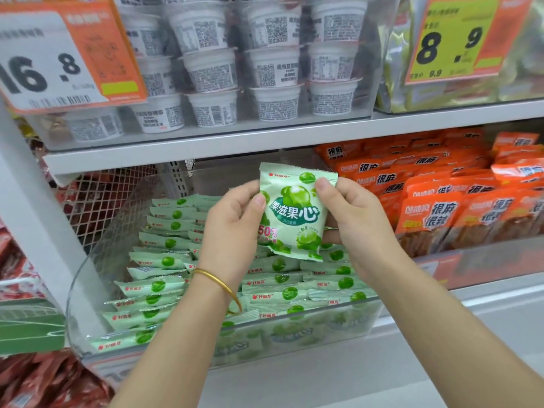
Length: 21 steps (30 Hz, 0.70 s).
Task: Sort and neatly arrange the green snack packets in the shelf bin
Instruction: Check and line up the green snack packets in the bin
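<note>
White tubs (212,72) stack on the shelf above us; glossy orange packets (435,213) crowd the right. Our clear, round-cornered plastic bin (88,269) holds flat, crinkle-edged green packets (159,287) in overlapping rows. Above them, our left grip (232,228) and right grip (353,219) pinch one pale green packet (294,213) by its sides, upright, printed with round green fruit.

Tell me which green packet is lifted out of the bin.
The upright packet pinched between the left hand and the right hand, front fully visible; the other packets lie stacked in rows inside the clear bin.
</note>
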Each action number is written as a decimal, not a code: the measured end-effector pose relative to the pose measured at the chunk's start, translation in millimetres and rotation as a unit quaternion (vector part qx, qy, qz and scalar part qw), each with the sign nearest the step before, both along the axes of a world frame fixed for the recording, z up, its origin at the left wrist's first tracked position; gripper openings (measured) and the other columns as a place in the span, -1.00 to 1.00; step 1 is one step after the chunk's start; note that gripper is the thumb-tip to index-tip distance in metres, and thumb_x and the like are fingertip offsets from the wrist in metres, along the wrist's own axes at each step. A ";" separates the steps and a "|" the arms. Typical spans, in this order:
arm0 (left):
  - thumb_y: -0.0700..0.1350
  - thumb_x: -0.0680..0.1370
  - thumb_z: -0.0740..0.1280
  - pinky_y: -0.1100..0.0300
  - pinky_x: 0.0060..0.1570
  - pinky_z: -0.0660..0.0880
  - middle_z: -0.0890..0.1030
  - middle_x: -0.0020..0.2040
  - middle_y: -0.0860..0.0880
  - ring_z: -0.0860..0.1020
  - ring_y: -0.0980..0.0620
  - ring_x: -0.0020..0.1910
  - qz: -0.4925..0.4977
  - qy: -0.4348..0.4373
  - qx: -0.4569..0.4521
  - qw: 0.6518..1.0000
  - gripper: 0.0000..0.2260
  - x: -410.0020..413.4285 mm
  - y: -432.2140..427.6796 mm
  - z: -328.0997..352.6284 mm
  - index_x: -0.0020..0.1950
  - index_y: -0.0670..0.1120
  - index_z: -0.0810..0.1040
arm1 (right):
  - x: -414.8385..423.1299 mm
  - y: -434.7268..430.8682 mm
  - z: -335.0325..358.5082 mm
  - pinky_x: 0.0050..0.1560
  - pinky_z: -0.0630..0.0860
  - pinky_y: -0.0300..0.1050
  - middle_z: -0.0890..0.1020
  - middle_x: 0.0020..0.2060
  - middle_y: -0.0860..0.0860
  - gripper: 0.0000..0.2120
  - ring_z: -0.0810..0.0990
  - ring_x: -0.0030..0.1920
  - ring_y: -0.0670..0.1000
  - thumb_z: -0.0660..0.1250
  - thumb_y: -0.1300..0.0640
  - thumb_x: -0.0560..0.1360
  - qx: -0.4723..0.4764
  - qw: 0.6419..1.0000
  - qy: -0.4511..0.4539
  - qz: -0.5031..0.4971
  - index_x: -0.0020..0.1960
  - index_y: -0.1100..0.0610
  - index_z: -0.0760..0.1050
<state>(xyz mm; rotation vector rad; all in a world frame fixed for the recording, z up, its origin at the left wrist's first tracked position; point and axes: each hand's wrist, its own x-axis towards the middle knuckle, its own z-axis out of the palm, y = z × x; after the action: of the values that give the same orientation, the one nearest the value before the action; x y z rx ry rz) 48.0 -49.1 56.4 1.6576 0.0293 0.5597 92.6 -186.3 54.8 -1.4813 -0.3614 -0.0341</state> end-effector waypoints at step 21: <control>-0.20 0.51 0.34 0.20 0.04 0.53 0.61 0.07 0.11 0.57 0.18 0.03 -0.054 0.032 0.127 0.990 -0.70 -17.7 2.2 -0.3 0.17 0.13 0.49 | -4.3 -2.7 0.3 0.08 0.53 -0.09 0.65 0.05 -0.07 -0.81 0.62 0.03 -0.13 0.26 0.20 0.55 0.045 0.998 0.024 0.045 0.03 0.02 0.62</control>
<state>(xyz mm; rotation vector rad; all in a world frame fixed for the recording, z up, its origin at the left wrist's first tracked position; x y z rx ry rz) 30.3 -46.9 56.1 1.9117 -0.0874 0.4412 88.3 -189.1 55.1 -1.3738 -0.3825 0.0563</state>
